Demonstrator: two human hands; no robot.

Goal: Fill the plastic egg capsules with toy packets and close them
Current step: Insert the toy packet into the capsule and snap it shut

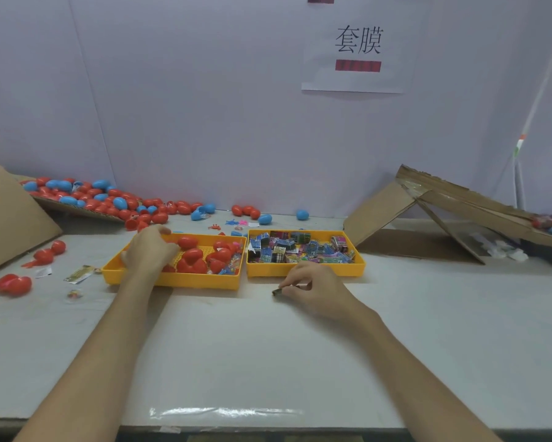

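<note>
Two yellow trays stand side by side on the white table. The left tray (172,280) holds several open red egg capsules (191,261) and a few small toys. The right tray (359,261) is full of folded toy packets (300,247). My left hand (150,250) reaches into the left tray, fingers curled down among the red capsules; what it holds is hidden. My right hand (309,290) rests on the table in front of the right tray and pinches a small dark toy packet (277,291) between thumb and fingers.
A heap of red and blue egg capsules (102,199) spills from a cardboard box (10,218) at the back left. Loose red capsules (13,284) and packets (80,274) lie at the left. A torn cardboard box (427,218) sits at the back right. A wall closes the back.
</note>
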